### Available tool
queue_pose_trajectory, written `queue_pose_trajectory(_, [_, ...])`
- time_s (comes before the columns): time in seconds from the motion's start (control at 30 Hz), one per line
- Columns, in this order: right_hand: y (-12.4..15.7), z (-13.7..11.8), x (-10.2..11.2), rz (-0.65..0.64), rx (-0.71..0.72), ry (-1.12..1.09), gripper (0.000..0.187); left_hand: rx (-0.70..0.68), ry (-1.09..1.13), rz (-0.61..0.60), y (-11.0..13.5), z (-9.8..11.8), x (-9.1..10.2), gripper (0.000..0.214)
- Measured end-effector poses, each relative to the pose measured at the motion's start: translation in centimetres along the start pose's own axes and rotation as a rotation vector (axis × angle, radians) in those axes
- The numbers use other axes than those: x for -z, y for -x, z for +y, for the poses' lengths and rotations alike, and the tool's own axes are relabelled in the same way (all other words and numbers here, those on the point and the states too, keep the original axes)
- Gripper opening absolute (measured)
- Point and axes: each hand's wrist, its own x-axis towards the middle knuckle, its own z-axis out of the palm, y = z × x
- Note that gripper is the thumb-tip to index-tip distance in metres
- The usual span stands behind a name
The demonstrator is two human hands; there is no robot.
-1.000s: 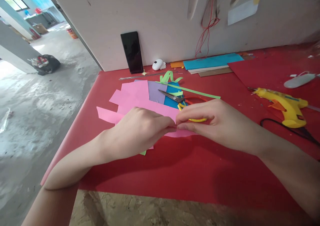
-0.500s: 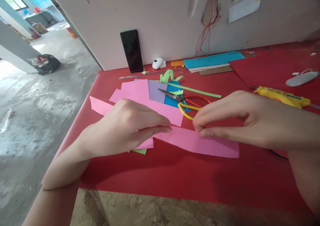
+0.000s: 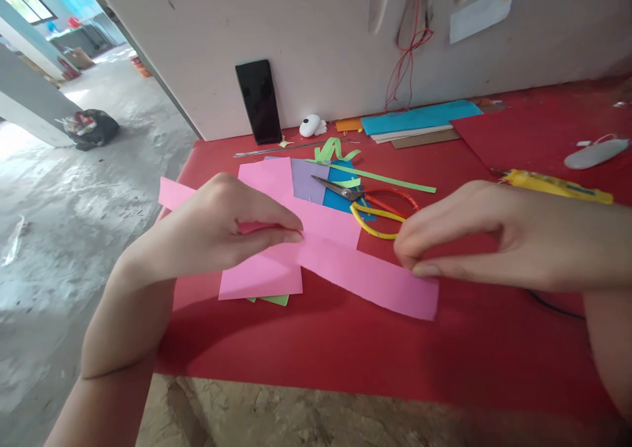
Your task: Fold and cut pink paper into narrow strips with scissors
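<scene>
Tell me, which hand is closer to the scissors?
The right hand: its fingertips are right beside the yellow handle of the scissors. The left hand is farther off, left of the blades, pinching the pink strip.

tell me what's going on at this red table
A person's left hand pinches a long pink strip partway along, and the right hand pinches it near one end. Other pink paper lies beneath it on the red table. Scissors lie just beyond, near the right hand.
</scene>
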Motion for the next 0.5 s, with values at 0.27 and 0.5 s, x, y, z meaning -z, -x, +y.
queue_pose_trajectory(0.27, [-1.7, -0.6, -2.8, -0.119, -0.098, -0.143, 0.029, 0.031, 0.036, -0.117, -0.5, 0.1, -1.5, 0.017])
queue_pose_trajectory(0.5, [-2.4, -1.0, -4.8, -0.119, -0.110, -0.276, 0.034, 0.000, -0.113, -0.137, -0.9, 1.5, -2.8, 0.025])
